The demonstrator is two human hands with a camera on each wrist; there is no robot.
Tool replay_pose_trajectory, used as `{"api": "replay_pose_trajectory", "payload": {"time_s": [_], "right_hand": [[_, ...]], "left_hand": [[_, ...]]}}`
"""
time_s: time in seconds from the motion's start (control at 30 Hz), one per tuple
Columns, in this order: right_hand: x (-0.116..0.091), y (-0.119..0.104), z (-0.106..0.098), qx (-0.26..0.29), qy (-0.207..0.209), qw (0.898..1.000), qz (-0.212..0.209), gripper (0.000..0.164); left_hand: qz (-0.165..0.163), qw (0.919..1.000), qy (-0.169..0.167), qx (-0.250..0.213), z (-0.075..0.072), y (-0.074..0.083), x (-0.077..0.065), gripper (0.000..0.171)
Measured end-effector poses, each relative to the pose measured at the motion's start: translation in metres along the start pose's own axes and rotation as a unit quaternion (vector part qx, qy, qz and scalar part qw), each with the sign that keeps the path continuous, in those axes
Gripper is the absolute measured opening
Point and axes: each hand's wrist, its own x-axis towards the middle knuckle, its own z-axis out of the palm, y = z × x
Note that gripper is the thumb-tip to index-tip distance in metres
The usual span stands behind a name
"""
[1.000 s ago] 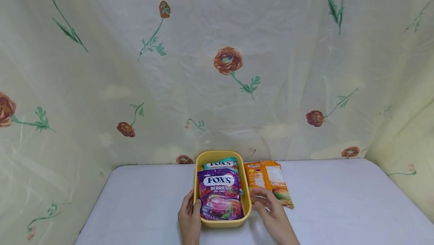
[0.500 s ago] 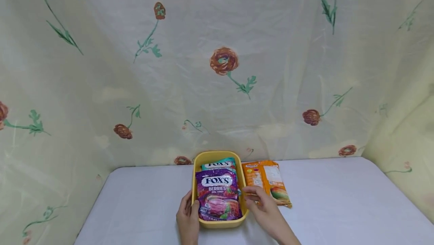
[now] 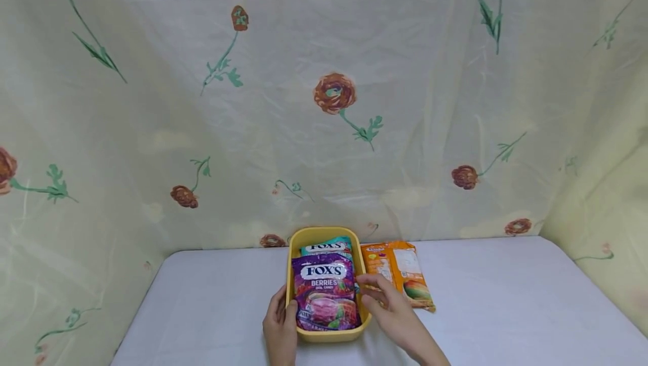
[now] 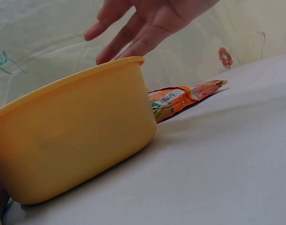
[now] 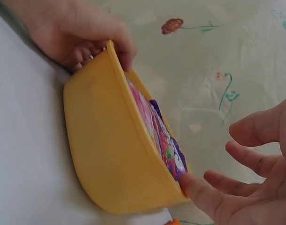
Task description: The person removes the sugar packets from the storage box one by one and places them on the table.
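A yellow plastic tub (image 3: 333,335) stands on the table in the head view. My left hand (image 3: 281,321) grips its left wall, the thumb hooked over the rim. Inside lies a purple FOX'S Berries candy bag (image 3: 325,293), overlapping a teal FOX'S candy bag (image 3: 329,245) behind it. At the tub's right rim is my right hand (image 3: 387,310), fingers loosely spread and curled round nothing. In the right wrist view, one fingertip of that right hand (image 5: 255,173) is right at the rim beside the purple bag.
Orange candy packaging (image 3: 405,270) with a mango picture lies flat to the right of the tub, partly behind my right hand. A white-covered table (image 3: 496,298) extends to both sides. Floral fabric (image 3: 405,102) hangs behind and at the sides.
My right hand has moved left from beside the orange packaging until its fingertips reach over the tub's right rim. The left hand keeps its grip. The head view has shifted slightly.
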Motion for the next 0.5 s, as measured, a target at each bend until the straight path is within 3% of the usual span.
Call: {"api": "replay_pose_trajectory", "payload": {"time_s": [0.33, 0.5], "right_hand": [[0.007, -0.011, 0.010, 0.074, -0.031, 0.995, 0.059, 0.049], [0.010, -0.016, 0.014, 0.102, -0.039, 0.992, 0.069, 0.055]], "left_hand": [[-0.003, 0.9999, 0.002, -0.010, -0.001, -0.001, 0.002, 0.040], [0.002, 0.9999, 0.005, -0.012, 0.000, -0.001, 0.002, 0.040]]}}
